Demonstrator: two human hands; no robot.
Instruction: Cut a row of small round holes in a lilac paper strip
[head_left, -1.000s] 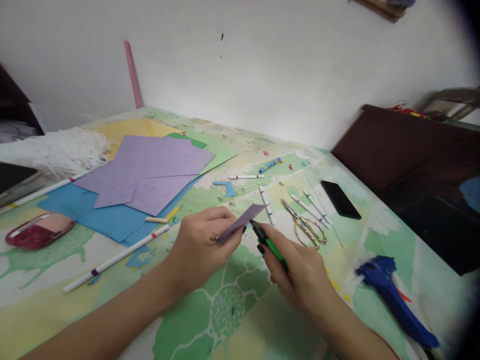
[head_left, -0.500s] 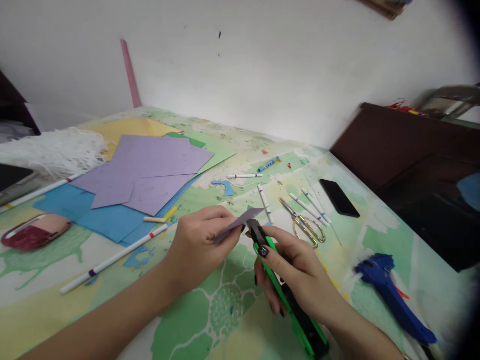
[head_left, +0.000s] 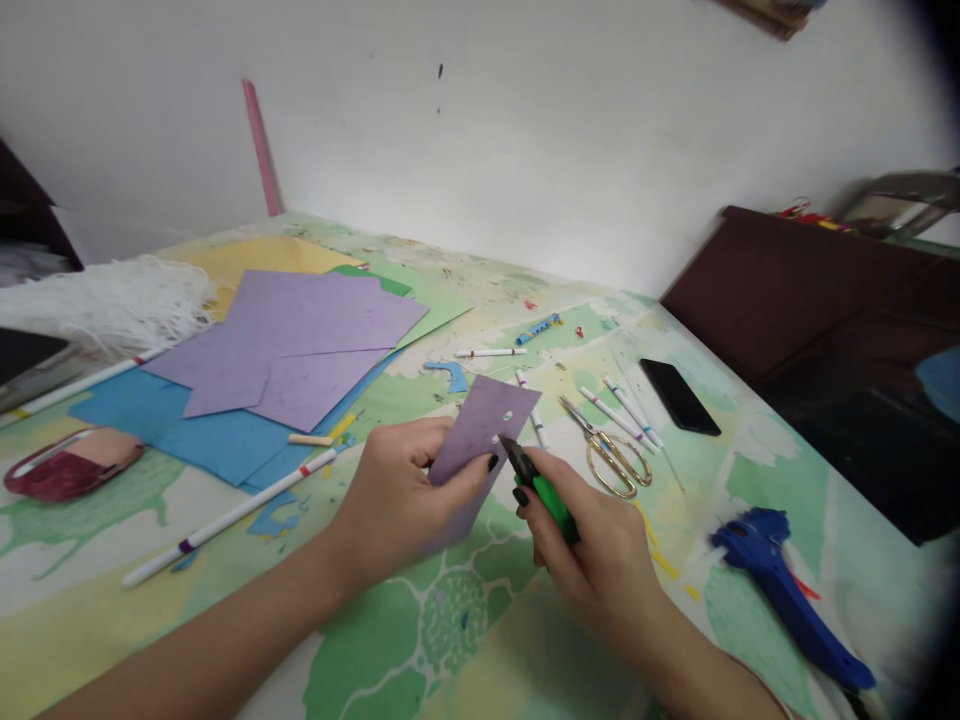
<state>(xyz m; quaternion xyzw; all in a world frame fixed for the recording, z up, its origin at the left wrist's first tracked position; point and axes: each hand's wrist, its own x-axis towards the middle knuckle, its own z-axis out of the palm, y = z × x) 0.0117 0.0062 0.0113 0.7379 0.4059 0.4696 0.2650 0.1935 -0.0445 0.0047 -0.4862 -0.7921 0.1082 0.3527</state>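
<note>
Left hand pinches purple card; right hand wraps green cutter, tip near card's 2 holes. Best: thumb clear.

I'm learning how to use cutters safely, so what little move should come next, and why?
I'd ease the left hand's thumb back a little on the flat purple paper piece. The dark tip of the green-and-black cutter in the right hand looks very near that thumb, beside the small pale holes.
</note>
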